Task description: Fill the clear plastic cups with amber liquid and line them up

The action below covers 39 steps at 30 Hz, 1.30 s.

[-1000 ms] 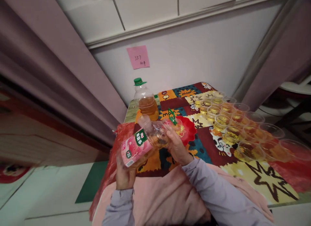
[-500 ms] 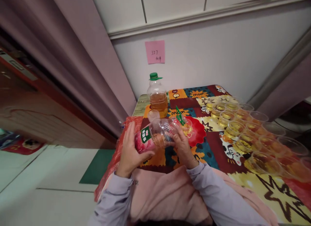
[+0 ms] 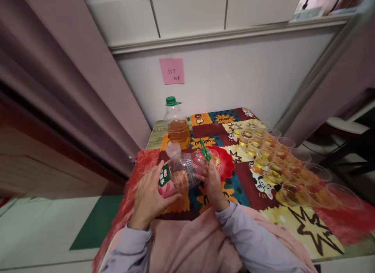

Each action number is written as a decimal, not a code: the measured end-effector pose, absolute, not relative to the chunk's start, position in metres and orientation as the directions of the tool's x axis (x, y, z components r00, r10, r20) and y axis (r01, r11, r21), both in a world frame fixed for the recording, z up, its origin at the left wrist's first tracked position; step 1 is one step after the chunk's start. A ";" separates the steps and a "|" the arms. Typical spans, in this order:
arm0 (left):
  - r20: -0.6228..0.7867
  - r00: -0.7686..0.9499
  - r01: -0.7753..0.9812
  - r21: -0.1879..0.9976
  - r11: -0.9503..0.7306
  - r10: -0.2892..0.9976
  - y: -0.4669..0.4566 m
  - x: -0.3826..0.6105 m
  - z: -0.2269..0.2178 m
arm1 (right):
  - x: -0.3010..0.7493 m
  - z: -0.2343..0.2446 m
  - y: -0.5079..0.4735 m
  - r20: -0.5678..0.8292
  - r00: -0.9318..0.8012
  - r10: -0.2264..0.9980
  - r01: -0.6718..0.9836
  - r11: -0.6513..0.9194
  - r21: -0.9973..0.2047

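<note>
Between my hands lies a clear plastic bottle [image 3: 186,169], tipped nearly on its side, with a pink and green label and a little amber liquid. My left hand [image 3: 150,194] grips its labelled base end, thumb below and fingers over the top. At the neck end, my right hand [image 3: 215,185] is closed on the bottle; its fingers are partly hidden. A green plastic strap [image 3: 205,151] sticks up by that neck. Just behind the bottle is a small clear cup [image 3: 172,149]. A red scalloped plate [image 3: 227,163] lies under and beyond the neck.
A larger bottle [image 3: 177,130] of amber liquid with a green cap stands at the back. Several clear cups [image 3: 275,173] of yellowish liquid fill the right side of the patterned mat [image 3: 206,131]. Red plastic sheeting [image 3: 140,167] hangs over the table's left edge. A wall [image 3: 228,77] rises behind.
The camera view has swung right, so everything sits further left. My left fingers now cover more of the label, which has turned slightly. Both hands remain on the bottle.
</note>
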<state>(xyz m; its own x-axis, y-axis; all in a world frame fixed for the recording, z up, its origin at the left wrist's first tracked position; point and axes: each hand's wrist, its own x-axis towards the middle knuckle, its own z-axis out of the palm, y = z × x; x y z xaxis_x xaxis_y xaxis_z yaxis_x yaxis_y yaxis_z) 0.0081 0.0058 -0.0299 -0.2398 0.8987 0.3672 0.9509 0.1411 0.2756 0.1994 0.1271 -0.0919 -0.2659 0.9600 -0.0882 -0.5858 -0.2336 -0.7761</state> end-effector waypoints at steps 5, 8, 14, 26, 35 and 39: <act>0.385 -0.211 0.963 0.241 0.123 0.899 0.007 0.002 -0.037 | 0.225 -0.068 0.157 -0.111 -0.084 0.990 -0.523 -0.139 -0.841; 0.405 -0.187 0.969 0.225 0.100 0.895 0.007 0.000 -0.038 | 0.248 -0.053 0.179 0.001 -0.069 0.998 -0.394 -0.026 -0.919; 0.420 -0.190 0.967 0.235 0.096 0.887 0.004 0.001 -0.039 | 0.286 -0.031 0.223 0.376 -0.040 0.926 0.222 0.375 -0.900; 0.455 -0.181 0.966 0.249 0.071 0.872 0.004 -0.001 -0.046 | 0.258 -0.032 0.222 0.128 -0.693 0.710 0.664 0.697 -0.271; 0.465 -0.151 0.970 0.240 0.040 0.872 -0.001 -0.010 -0.050 | 0.252 -0.017 0.230 0.020 -0.691 0.722 0.703 0.678 -0.214; 0.467 -0.156 0.970 0.240 0.045 0.871 -0.003 -0.018 -0.052 | 0.249 -0.011 0.234 -0.018 -0.699 0.715 0.704 0.682 -0.199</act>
<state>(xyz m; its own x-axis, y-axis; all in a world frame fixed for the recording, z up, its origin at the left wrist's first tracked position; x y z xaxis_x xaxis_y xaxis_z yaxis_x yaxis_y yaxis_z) -0.0175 -0.0031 -0.0523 -0.1562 0.8705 0.4666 0.9696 0.0452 0.2404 0.2490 0.2340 -0.0109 -0.6986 0.7153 -0.0179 0.7037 0.6822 -0.1985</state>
